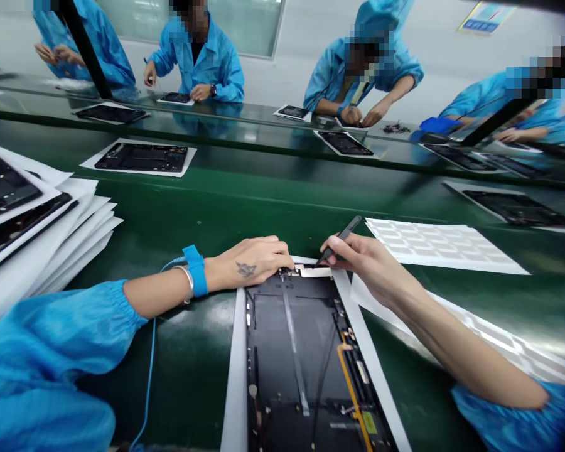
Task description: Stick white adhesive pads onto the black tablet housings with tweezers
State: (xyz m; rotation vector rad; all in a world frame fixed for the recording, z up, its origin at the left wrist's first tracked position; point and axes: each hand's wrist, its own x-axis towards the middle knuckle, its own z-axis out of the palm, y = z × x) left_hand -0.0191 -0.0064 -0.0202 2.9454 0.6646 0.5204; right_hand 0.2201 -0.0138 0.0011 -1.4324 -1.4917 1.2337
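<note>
I read bright, even light, seemingly overhead | glare streaks on the glossy green bench (282,194) | soft, faint shadows | wide-angle bending at the frame edges | left hand (249,262), right hand (367,267) sharp, no blur

Open tablet housing (296,364) — blk interior w/ orange flex strip (353,395) — lies lengthwise on white sheet (235,376) at near edge of bench (188,376); blk pen-shaped tool (348,230) tilts above housing's top end.

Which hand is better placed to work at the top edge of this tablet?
Probably the right hand: it holds a black pen-like tool, tip at the tablet housing's top edge. The left hand lies there with no tool showing.
</note>
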